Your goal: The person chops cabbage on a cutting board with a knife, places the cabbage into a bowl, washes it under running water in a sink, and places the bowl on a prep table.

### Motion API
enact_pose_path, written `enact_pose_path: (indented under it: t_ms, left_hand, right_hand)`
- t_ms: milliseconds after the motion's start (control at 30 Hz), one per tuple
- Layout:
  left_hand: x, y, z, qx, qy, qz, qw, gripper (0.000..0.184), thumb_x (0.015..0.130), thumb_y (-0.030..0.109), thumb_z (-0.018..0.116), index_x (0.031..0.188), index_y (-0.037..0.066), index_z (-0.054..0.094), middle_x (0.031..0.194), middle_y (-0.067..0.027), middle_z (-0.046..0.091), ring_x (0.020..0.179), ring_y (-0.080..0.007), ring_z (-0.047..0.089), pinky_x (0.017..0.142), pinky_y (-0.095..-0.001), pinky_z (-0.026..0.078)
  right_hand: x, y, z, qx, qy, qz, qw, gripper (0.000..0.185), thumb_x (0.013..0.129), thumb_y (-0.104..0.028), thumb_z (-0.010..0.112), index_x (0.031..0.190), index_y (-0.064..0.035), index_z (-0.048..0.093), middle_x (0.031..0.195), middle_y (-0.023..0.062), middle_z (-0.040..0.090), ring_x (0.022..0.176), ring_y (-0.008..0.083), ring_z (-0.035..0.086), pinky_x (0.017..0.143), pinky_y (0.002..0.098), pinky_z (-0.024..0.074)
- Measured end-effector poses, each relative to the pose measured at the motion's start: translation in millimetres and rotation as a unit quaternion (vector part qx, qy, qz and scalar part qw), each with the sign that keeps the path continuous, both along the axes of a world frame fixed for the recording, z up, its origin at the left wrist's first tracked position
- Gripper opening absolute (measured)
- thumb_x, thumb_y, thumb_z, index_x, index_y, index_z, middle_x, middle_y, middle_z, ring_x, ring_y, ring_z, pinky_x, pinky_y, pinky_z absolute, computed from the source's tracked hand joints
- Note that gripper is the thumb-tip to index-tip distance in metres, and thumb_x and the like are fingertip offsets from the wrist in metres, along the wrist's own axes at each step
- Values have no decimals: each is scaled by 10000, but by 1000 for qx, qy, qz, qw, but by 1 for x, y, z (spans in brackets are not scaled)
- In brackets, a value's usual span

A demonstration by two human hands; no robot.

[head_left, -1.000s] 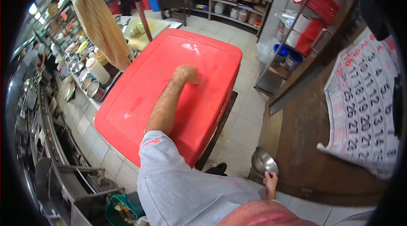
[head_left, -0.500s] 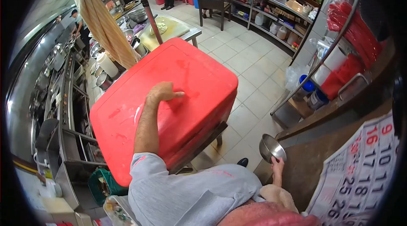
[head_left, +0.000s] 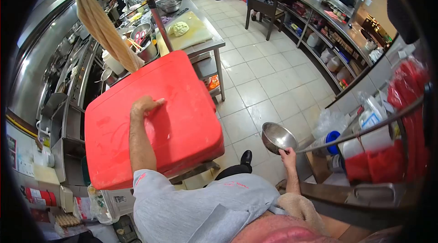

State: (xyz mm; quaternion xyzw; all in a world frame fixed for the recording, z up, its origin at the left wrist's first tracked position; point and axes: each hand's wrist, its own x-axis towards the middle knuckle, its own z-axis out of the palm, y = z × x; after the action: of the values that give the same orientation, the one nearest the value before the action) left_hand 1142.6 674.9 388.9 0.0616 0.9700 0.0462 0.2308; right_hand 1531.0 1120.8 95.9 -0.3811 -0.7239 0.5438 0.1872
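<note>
The shiny metal bowl (head_left: 278, 137) tilts near the broad red lid (head_left: 186, 117).

red lettering (head_left: 236, 184) on grey shirt (head_left: 182, 203), too small to read

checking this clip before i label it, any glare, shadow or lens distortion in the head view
Head view: a dark, rounded border hides the corners, and wide-angle distortion seems to bow the steel hood; a soft shadow falls on the red lid beside the left hand; light glares off the floor tiles.
</note>
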Motion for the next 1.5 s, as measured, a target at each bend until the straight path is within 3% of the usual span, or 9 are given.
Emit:
enact_pose_path:
  t_ms: [100, 267, 367, 667, 733, 767, 1033, 1267, 1500]
  left_hand:
    - [-43, 27, 4, 40, 18, 54, 998, 594, 799, 580, 578, 902, 1, 660, 752, -172, 656, 687, -277, 650, 610, -407, 496]
    - [-105, 116, -5, 108, 138, -66, 982, 498, 822, 473, 614, 903, -18, 612, 839, -189, 642, 749, -269, 634, 672, -400, 479]
    - [-116, 178, 18, 150, 100, -55, 982, 498, 827, 464, 614, 993, -5, 603, 917, -175, 640, 840, -266, 625, 721, -382, 486]
    - [-204, 262, 5, 161, 118, 35, 979, 562, 807, 451, 659, 1117, -7, 561, 980, -190, 628, 910, -298, 608, 779, -363, 487]
    - [-223, 270, -10, 164, 168, 57, 970, 519, 814, 427, 655, 1103, 5, 563, 915, -161, 627, 840, -248, 607, 724, -354, 486]
    - [-229, 275, -20, 181, 178, 81, 964, 510, 811, 412, 664, 1094, 0, 564, 922, -166, 631, 840, -255, 606, 731, -353, 486]
    - [-258, 328, -106, 265, 244, 275, 891, 628, 781, 336, 702, 1232, -34, 470, 1163, -242, 531, 1091, -340, 525, 932, -389, 423]
    - [-366, 319, -134, 247, 410, 314, 820, 696, 772, 293, 703, 1320, 16, 376, 1308, -232, 351, 1196, -390, 391, 1006, -433, 346]
    - [-482, 328, -123, 96, 500, 295, 809, 622, 739, 307, 717, 1293, 175, 467, 1385, -178, 272, 1274, -411, 234, 988, -642, 215]
  right_hand:
    - [-22, 53, -3, -65, -70, 36, 995, 214, 791, -142, 701, 793, -66, 500, 596, -5, 501, 471, 70, 441, 388, 241, 337]
    - [-57, 155, 0, -126, -91, 14, 988, 215, 793, -149, 707, 791, -70, 507, 637, 23, 532, 466, 86, 448, 387, 254, 351]
    - [-88, 227, -23, -8, -165, -4, 986, 294, 709, -230, 742, 806, 15, 613, 773, 126, 660, 718, 189, 600, 686, 332, 474]
    - [-295, 361, -15, -57, -163, 74, 982, 238, 766, -176, 706, 868, -5, 578, 785, 61, 603, 721, 156, 534, 671, 300, 443]
    - [-364, 379, 0, 63, -87, 126, 986, 204, 781, -157, 701, 809, -45, 532, 635, 9, 517, 534, 86, 466, 467, 248, 381]
    - [-400, 386, 18, 72, -67, 171, 980, 208, 776, -150, 703, 814, -36, 532, 662, 14, 523, 588, 90, 466, 518, 252, 386]
    - [-688, 316, 187, 139, 67, 420, 895, 230, 779, -168, 708, 847, 2, 570, 651, 6, 466, 617, 100, 400, 555, 274, 367]
    - [-887, 207, 222, 100, 140, 558, 812, 220, 793, -162, 706, 913, -10, 602, 621, 2, 461, 592, 90, 413, 528, 265, 374]
    - [-1017, 120, 229, 94, 133, 650, 742, 214, 805, -176, 705, 903, -20, 596, 643, 13, 489, 592, 103, 441, 534, 271, 392]
